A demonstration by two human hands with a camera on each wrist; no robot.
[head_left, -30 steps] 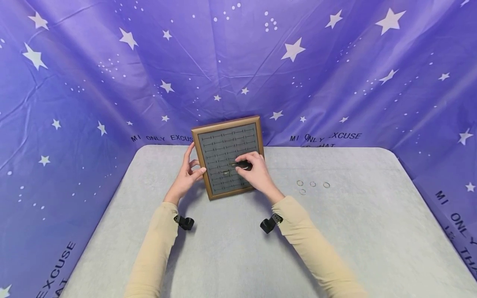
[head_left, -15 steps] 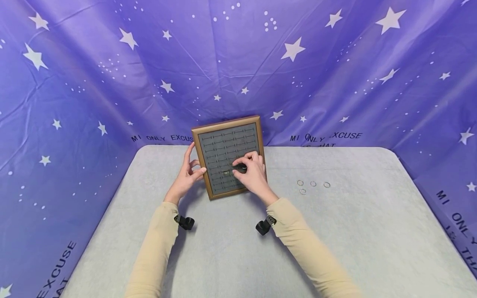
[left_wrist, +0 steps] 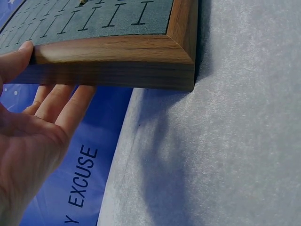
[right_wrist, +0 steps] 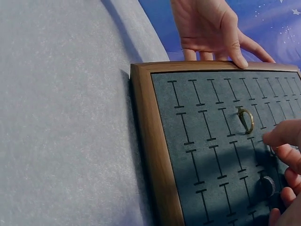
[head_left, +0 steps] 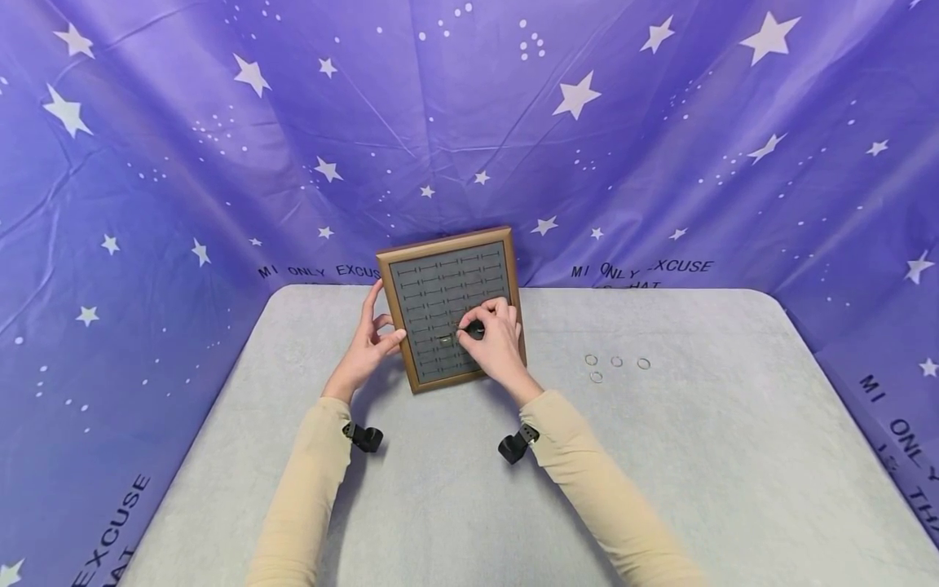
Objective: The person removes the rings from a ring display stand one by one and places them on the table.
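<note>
A wooden-framed ring display board [head_left: 421, 281], with a dark slotted pad, leans back on the table. My left hand [head_left: 368, 338] holds its left edge, thumb [left_wrist: 19, 60] on the front of the frame and the other fingers behind. My right hand [head_left: 501, 346] is at the middle of the pad, thumb and index finger [right_wrist: 282, 134] pinching a ring, mostly hidden by the fingertips, right at a slot. A gold ring [right_wrist: 251, 121] stands in a slot to the left of those fingers. A silver ring [right_wrist: 268, 186] sits in another slot, close to the right hand's lower fingers.
Several loose rings lie on the grey table to the right, among them a thin ring [head_left: 643, 364] set furthest right. Behind the table [head_left: 697, 456] hangs a purple star-patterned cloth [head_left: 455, 106], close to the board's top.
My right hand has moved slightly left over the pad, bringing its fingertips in against a slot. The gold ring at those fingertips has become mostly hidden. My left hand and the board stay still.
</note>
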